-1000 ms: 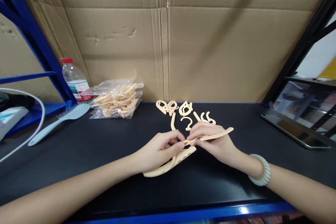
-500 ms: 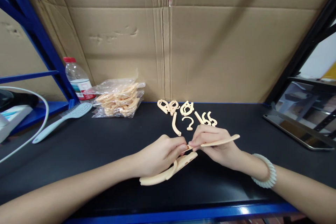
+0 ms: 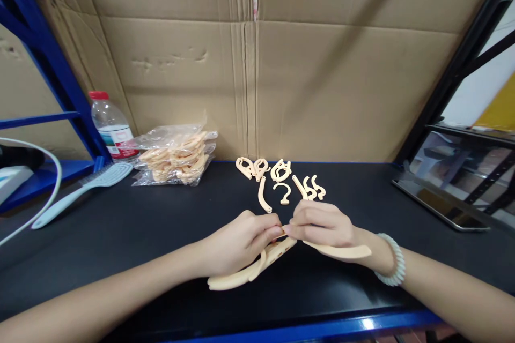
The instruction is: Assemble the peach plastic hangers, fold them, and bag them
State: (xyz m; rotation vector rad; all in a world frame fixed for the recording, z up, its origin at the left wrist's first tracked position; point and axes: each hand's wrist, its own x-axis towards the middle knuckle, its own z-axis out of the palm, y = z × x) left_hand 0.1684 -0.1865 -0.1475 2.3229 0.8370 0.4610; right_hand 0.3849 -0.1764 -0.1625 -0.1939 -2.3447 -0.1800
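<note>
My left hand is closed on a cream plastic folding hanger piece, a curved arm with small slots and a hook part crossing it. In my right hand is a second curved hanger arm, its free end pointing right below the palm. The fingertips of both hands meet over the inner ends of the pieces, so the joint there is mostly hidden. Beyond the hands lie a loose hanger arm, a single hook, two more hooks and a straight-looking piece.
Folded hangers lie at the table's back. Bagged hanger parts are stacked at left, by a red-capped bottle and a pale blue hairbrush. A dark tablet-like screen is at right; cardboard stands behind.
My right hand has turned the hanger arm, so its free end has swung down from above the wrist to below the palm. The left hand keeps its hold. The whole view has shifted slightly.
</note>
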